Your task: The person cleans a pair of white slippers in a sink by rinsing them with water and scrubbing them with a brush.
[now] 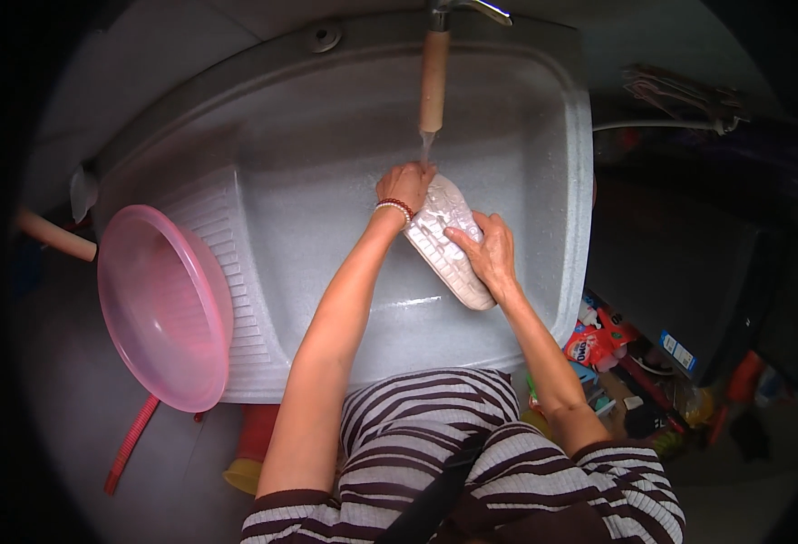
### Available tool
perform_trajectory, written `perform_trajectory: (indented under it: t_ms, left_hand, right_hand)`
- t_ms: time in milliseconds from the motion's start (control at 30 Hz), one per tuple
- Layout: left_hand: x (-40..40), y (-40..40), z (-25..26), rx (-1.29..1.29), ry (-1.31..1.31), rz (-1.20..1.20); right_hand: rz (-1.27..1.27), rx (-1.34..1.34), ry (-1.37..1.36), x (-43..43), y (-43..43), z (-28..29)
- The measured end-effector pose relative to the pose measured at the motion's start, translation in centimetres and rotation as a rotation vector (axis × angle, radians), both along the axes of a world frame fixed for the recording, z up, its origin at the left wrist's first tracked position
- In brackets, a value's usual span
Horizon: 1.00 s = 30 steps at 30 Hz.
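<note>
A wet, pale slipper (443,251) is tilted over the basin of a grey laundry sink (324,238), its grooved sole facing up. My right hand (494,248) grips its right side, thumb pressed on the sole. Against the slipper's upper left edge lies my left hand (402,187), fingers curled and fingertips partly hidden, so its hold is unclear. A red and white bead bracelet (397,207) circles that wrist. Water runs from a tan hose (433,81) on the metal tap (470,8) down onto my left fingers and the slipper's far end.
A pink translucent plastic basin (161,313) leans on its side over the sink's ribbed washboard (246,326). Another tan hose (59,236) juts in at left. A red corrugated hose (132,442) hangs below. Detergent packaging (593,343) and clutter lie right of the sink, beside a dark box (671,292).
</note>
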State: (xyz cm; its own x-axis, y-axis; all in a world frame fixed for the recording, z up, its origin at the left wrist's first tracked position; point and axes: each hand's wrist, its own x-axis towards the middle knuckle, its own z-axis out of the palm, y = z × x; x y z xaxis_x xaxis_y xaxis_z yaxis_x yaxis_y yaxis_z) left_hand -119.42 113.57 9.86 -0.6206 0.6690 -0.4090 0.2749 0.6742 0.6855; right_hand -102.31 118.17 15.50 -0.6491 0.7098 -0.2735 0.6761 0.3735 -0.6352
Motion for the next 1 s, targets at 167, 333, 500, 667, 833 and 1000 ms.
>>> perform_trajectory:
  t_ms: [167,333,500,667,833,1000]
  left_hand:
    - [1.0,-0.2,0.9,0.04,0.153,-0.259]
    - [-0.7,-1.7,-2.5,0.478,-0.242,-0.023]
    - [-1.5,-1.6,-2.6,0.443,-0.273,0.188]
    - [-0.2,-1.7,0.3,0.433,0.129,-0.034]
    - [-1.5,-2.0,-0.6,0.383,-0.25,0.118]
    - [-2.5,-2.3,-2.2,0.675,-0.516,0.228]
  right_hand:
    - [-0.118,0.121,0.045,0.2,0.2,-1.8]
    - [-0.032,-0.052,0.067,-0.9,0.2,0.1]
    - [-0.004,0.046,0.082,-1.3,-0.4,0.4]
    - [0.03,0.08,0.073,-1.5,-0.1,0.0]
    - [0.081,0.089,0.077,-2.3,0.1,0.7]
    - [0.041,0.074,0.136,-2.1,0.4,0.3]
